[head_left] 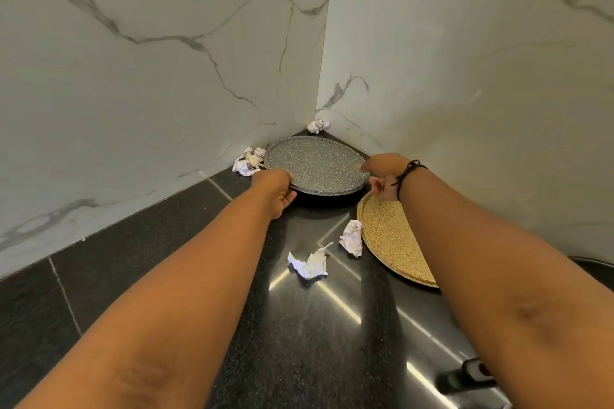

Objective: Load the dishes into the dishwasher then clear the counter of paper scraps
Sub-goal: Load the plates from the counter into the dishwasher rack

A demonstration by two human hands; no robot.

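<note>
Sitting in the corner of the glossy black stone counter point(133, 252): round speckled grey plate point(315, 164). Gripping its left rim, fingers curled: left hand point(274, 188). Touching its right rim, fingers loosely bent, holding nothing: right hand point(385, 176). Lying just beside the grey plate: round tan speckled plate point(392, 239). Lying scattered around it: crumpled white paper scraps point(310, 264).

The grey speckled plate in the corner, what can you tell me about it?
The grey speckled plate is round and flat with a low rim, stone-like on top and dark underneath. It sits on the black counter near the marble corner. The left hand grips its near-left edge; the right hand touches its right rim.
</note>
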